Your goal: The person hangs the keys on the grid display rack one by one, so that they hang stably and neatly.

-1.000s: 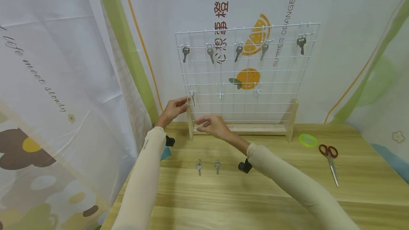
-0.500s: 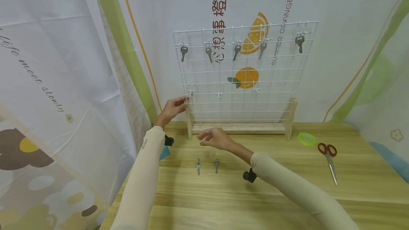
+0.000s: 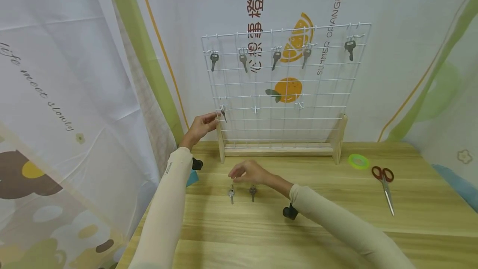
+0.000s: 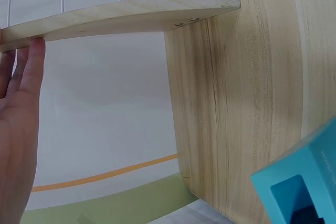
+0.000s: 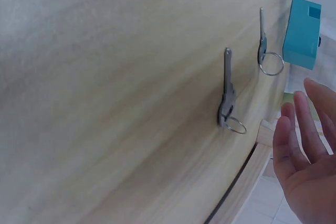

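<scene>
A white wire grid rack [image 3: 284, 88] stands in wooden side posts at the table's back. My left hand [image 3: 202, 126] holds the top of its left post, seen from below in the left wrist view as a wooden board [image 4: 121, 17] with fingers [image 4: 32, 69] against it. Above the table hovers my right hand [image 3: 251, 172], fingers loosely bent, holding nothing. Near it lie two metal keys with rings, the left key [image 3: 231, 195] and the right key [image 3: 252, 193]. One key [image 3: 223, 114] hangs from the lower left hook. Several more keys hang along the upper row, among them the rightmost key [image 3: 350, 49].
Two lower hooks, the middle hook [image 3: 255, 109] and the right hook [image 3: 300, 105], carry no key. Red-handled scissors [image 3: 384, 184] and a green ring-shaped roll [image 3: 359, 161] lie to the right. A blue box [image 5: 303, 32] sits by the left forearm. A printed curtain [image 3: 164, 20] hangs behind.
My right hand has come down and toward me from beside the rack's lower left to just above the two keys on the table. The left hand stays at the post.
</scene>
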The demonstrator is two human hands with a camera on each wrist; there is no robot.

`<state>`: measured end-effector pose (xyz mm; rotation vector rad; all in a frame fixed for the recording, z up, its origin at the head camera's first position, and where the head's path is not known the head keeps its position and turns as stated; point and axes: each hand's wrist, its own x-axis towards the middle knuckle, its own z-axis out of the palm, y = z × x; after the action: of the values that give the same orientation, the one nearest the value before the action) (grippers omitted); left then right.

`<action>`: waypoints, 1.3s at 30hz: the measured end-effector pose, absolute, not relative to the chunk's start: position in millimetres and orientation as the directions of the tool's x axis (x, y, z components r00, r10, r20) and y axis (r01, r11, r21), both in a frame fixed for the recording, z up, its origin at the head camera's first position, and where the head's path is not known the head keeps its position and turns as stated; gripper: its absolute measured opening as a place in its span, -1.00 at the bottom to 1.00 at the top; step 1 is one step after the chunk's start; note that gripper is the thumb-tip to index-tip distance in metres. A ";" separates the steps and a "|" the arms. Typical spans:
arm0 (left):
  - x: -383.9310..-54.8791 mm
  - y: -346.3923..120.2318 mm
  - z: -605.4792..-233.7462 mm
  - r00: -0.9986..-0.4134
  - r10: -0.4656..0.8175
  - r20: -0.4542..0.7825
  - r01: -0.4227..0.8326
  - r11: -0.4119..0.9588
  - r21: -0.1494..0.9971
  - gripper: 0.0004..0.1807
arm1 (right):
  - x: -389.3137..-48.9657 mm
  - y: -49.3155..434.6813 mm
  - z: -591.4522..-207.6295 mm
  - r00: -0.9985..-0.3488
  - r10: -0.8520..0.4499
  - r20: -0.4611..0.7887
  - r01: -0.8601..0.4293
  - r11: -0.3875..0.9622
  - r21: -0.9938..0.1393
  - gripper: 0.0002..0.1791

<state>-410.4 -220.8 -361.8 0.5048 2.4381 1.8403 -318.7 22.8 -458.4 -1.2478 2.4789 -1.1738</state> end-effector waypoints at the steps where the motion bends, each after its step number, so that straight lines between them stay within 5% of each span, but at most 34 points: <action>1: -410.0 -220.7 -361.5 -0.946 0.282 0.158 0.230 0.241 0.943 -0.50 | -318.2 22.0 -459.6 -0.644 -0.734 0.215 -0.635 0.357 -0.685 -0.83; 16: -409.1 -219.4 -361.6 -0.940 0.293 0.173 0.243 0.219 0.945 -0.51 | -308.8 15.8 -477.3 -0.631 -0.762 0.146 -0.637 0.402 -0.658 -0.90; 39: -408.0 -221.0 -361.4 -0.941 0.301 0.155 0.229 0.227 0.947 -0.49 | -306.3 30.8 -480.6 -0.606 -0.754 0.252 -0.692 0.344 -0.634 -0.91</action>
<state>-408.0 -221.0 -361.4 0.5210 2.4132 1.8439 -306.3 30.8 -480.6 -1.3515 2.5047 -1.1146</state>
